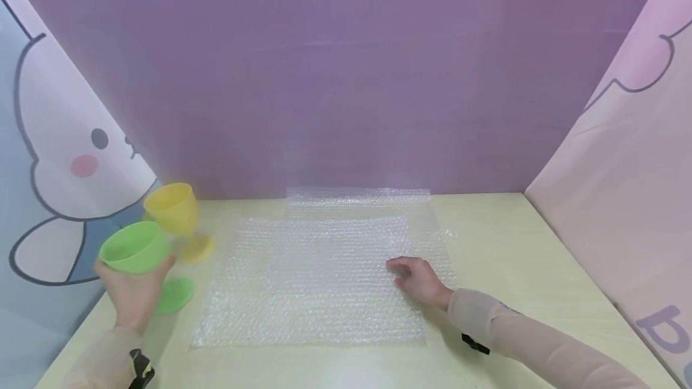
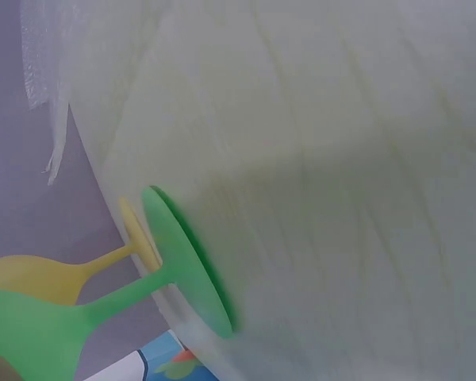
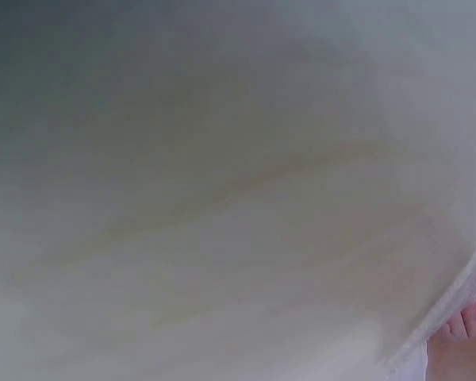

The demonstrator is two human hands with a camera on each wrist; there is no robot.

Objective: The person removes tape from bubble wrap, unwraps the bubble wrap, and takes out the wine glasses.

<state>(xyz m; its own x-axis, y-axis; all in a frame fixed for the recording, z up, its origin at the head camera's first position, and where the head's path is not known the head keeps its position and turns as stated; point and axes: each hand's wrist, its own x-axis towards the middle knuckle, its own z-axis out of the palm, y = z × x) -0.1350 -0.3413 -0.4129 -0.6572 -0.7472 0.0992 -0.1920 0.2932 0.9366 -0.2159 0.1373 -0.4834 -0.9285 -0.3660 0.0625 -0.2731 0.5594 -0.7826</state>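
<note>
At the left of the head view, my left hand (image 1: 130,296) grips a green plastic goblet (image 1: 132,250) round its bowl, the mouth facing up. The goblet's round foot (image 2: 186,266) is at or close to the tabletop in the left wrist view; I cannot tell whether it touches. Just behind it stands a yellow goblet (image 1: 174,209). Clear bubble wrap (image 1: 313,308) lies flat in overlapping sheets across the middle. Over its right part is my right hand (image 1: 421,281), fingers loosely bent and holding nothing visible; whether they touch the wrap is unclear.
The pale wooden tabletop (image 1: 503,245) ends at a purple back wall (image 1: 346,77). Printed cartoon panels rise on both sides, the left one (image 1: 70,155) close behind the goblets.
</note>
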